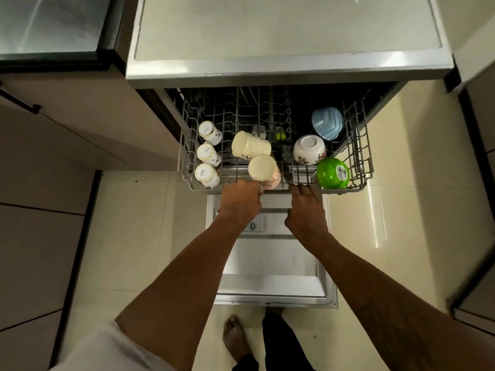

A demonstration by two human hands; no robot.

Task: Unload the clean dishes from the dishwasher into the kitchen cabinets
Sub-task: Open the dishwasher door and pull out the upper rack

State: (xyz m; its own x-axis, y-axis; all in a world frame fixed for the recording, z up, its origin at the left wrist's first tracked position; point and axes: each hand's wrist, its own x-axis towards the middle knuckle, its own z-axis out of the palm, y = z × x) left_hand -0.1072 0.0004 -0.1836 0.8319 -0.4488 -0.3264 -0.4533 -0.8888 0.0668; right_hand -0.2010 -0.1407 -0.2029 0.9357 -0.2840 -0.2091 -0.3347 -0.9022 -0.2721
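We find the wire rack (361, 156) drawn out of the dishwasher (289, 73). Three small white cups (207, 153) sit base-up in a row along the rack's left edge. Two cream floral mugs (250, 145) lie tilted, bases up, at centre front. Along the right edge, a blue bowl (327, 123), a white floral bowl (309, 149) and a barcode-labelled green bowl (333, 173), this last in the front right corner, sit inverted.

I had 2 bare arms stretched forward and down, nearly parallel. My left hand (241, 200) sat knuckles-up, fingers curled over the front rail of the rack (360, 156). My right hand (308, 210) hooked its fingers on the same rail, thumb out to the left.
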